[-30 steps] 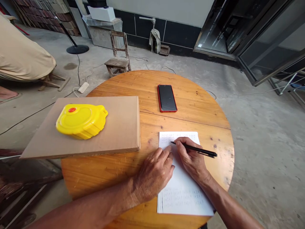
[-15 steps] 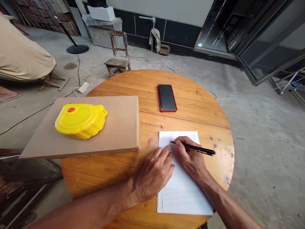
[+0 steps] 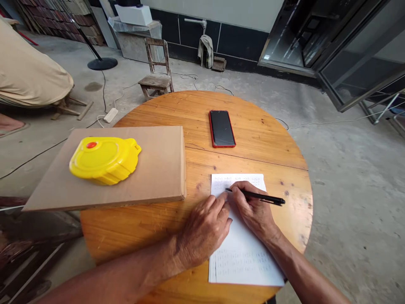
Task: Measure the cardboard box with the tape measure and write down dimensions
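In the head view, little changes over the last second: the pen's (image 3: 265, 196) back end swings slightly left while its tip stays high on the paper (image 3: 242, 242), suggesting small writing strokes. The right hand (image 3: 255, 213) is closed in a pinch around it; the left hand (image 3: 207, 228), fingers loosely bent, grips nothing and rests partly on the paper. Counted: two hands, one pen, one visible sheet, one phone (image 3: 222, 128), one yellow case (image 3: 103, 160), one cardboard box (image 3: 161, 164), one round table (image 3: 268, 143)
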`<action>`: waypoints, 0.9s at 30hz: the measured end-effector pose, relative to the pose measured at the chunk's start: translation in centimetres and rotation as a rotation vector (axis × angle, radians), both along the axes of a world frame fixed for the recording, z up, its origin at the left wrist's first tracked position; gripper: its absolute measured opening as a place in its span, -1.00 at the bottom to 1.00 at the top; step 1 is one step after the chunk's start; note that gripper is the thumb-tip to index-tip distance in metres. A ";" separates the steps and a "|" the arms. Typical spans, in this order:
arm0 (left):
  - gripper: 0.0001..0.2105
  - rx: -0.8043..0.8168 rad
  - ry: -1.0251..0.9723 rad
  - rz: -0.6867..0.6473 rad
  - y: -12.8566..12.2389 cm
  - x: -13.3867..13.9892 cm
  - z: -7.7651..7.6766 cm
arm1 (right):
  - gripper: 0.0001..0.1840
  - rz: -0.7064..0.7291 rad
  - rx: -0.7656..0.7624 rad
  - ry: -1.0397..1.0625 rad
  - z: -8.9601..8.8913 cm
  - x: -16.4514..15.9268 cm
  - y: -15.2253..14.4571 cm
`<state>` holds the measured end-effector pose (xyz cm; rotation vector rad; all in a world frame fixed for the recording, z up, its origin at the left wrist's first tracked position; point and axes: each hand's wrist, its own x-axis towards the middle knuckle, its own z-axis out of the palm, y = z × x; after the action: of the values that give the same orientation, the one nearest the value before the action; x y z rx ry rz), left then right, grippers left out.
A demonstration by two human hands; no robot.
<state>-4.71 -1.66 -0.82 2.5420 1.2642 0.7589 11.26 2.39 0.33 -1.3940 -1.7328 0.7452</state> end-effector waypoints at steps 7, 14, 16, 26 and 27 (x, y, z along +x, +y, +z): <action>-0.74 -0.001 0.000 0.001 0.0 0.0 0.1 | -0.85 -0.005 0.002 0.022 -0.1 0.1 0.0; -0.78 0.016 0.001 0.000 0.0 0.0 0.3 | -0.85 -0.030 -0.010 0.040 -0.1 0.0 0.1; -0.77 0.011 0.009 0.005 0.0 -0.1 0.3 | -0.84 -0.049 -0.032 0.103 -0.2 0.2 0.0; -0.79 -0.005 0.014 0.004 0.2 -0.1 0.3 | -0.83 -0.085 -0.019 0.129 -0.2 0.2 0.1; -0.79 -0.003 0.015 0.005 0.2 -0.1 0.3 | -0.83 -0.083 -0.007 0.114 -0.2 0.2 0.1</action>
<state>-4.80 -1.49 -0.50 2.5474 1.2760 0.7400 11.43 2.50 0.15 -1.3920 -1.5765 0.7705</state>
